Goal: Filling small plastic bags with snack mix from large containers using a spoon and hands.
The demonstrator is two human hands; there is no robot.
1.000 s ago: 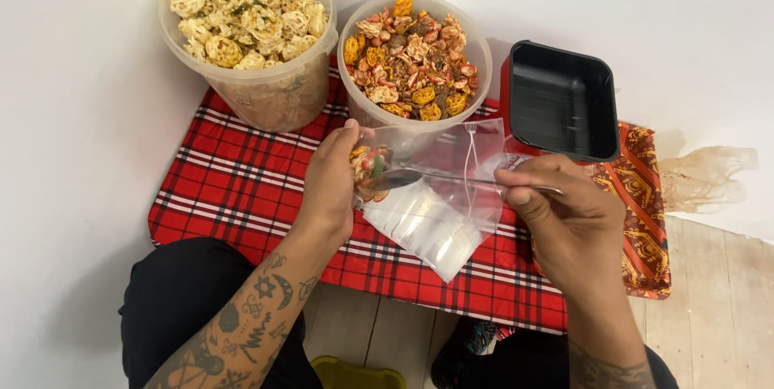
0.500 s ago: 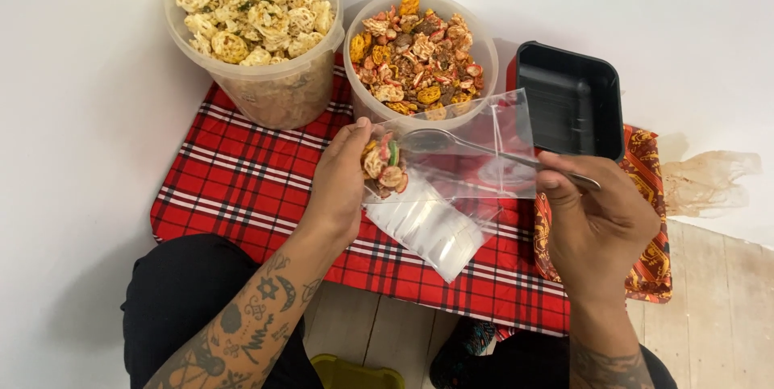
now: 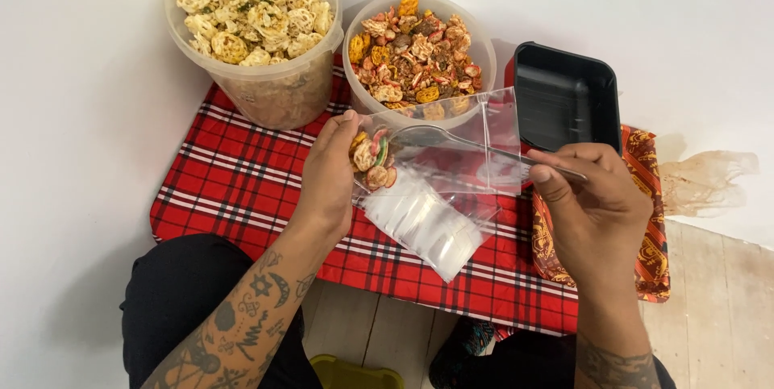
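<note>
since a second ago the right hand (image 3: 592, 212) has drawn the clear spoon (image 3: 476, 145) back out toward the bag's mouth, while the snack pieces (image 3: 371, 159) now lie inside the small clear bag (image 3: 439, 151) by the left hand (image 3: 330, 175).

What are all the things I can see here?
Big tub: one, clear, full of pale yellow ring snacks, far left on the cloth.
Smaller tub: one, clear, orange and brown mixed snacks, right of the big tub.
Tray: one, black, empty, far right.
Checked cloth: one, red with black and white lines, under the tubs.
Patterned cloth: one, red and gold, at the right edge.
Small bag: one, clear, a few snacks inside, held open.
Bag stack: one pile, clear, below the held bag.
Spoon: one, clear plastic, bowl inside the bag.
Left hand: holds the bag's mouth.
Right hand: fingers hold the spoon handle.
</note>
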